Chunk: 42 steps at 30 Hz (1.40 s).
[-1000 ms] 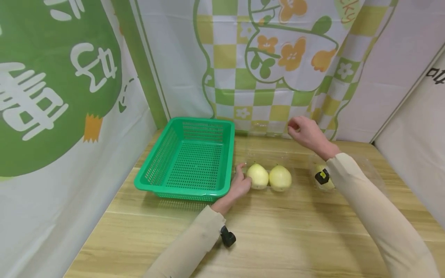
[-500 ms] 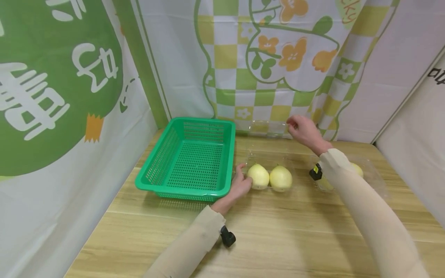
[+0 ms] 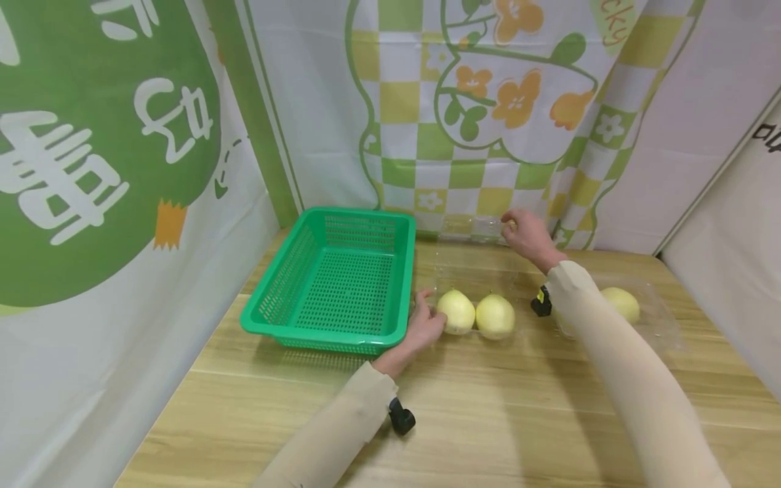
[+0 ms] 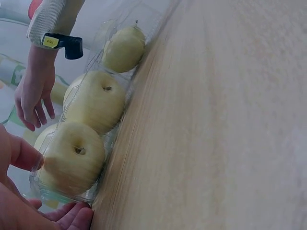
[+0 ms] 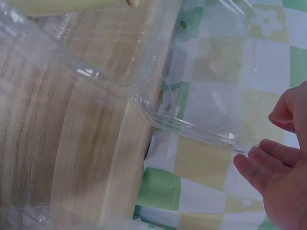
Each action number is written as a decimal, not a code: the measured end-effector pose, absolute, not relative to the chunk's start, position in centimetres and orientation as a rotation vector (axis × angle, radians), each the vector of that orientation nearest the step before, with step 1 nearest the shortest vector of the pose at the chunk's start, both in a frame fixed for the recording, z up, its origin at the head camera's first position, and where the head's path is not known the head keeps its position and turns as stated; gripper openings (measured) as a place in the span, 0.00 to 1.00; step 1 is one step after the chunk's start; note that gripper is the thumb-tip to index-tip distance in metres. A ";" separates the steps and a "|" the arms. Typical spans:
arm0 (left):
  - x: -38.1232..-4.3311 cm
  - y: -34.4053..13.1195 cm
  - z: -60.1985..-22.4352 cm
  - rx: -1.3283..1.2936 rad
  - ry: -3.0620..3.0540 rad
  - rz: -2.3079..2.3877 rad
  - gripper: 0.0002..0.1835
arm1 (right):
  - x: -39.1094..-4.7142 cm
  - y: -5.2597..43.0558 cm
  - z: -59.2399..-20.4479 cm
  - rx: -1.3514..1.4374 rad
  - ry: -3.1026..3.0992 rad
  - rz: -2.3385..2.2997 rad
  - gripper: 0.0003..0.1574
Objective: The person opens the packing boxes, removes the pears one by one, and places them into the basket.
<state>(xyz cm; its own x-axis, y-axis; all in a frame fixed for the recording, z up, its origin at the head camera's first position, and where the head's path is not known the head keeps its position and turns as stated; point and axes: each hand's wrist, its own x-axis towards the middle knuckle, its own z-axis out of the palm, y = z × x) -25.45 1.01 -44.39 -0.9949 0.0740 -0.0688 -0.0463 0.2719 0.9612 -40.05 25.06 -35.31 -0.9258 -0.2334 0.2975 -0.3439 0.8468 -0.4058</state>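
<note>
A clear plastic clamshell box (image 3: 476, 268) stands on the table with its lid raised toward the back. Two pale yellow pears, a left one (image 3: 455, 312) and a right one (image 3: 495, 316), sit side by side in its front part. At the box's left end is my left hand (image 3: 424, 331); in the left wrist view its thumb (image 4: 26, 155) presses the side wall and its fingers curl round the bottom corner. My right hand (image 3: 529, 238) reaches to the lid's far right corner. Its fingertips (image 5: 244, 165) touch the lid's edge (image 5: 206, 134), the thumb held apart.
A green slotted basket (image 3: 405, 271) with nothing in it stands left of the box. To the right, partly behind my right forearm, lies a second clear box (image 3: 662, 318) with a pear (image 3: 621, 305) in it. A checked cloth (image 3: 427, 163) hangs behind the table.
My right hand and forearm have shifted a little to the left at the raised lid, uncovering the pear in the second box. The left hand keeps its place at the box's end.
</note>
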 end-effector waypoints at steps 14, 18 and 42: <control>-25.3 1.4 -44.5 0.031 2.410 1.852 0.37 | -39.6 25.5 -35.9 0.475 -2.799 0.683 0.18; -25.2 1.4 -44.2 0.036 2.410 1.848 0.38 | -39.2 25.4 -35.7 0.474 -2.799 0.692 0.16; -24.4 1.6 -42.7 0.116 2.551 1.722 0.39 | -34.9 23.8 -32.6 0.720 -2.752 0.624 0.13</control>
<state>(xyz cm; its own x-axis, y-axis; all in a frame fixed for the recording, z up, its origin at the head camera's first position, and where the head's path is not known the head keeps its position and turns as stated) -24.38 1.61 -42.71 -0.9952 0.0970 -0.0088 0.0281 0.3729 0.9274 -34.93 23.76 -32.58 -0.8532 -0.4124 0.3194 -0.5098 0.7889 -0.3431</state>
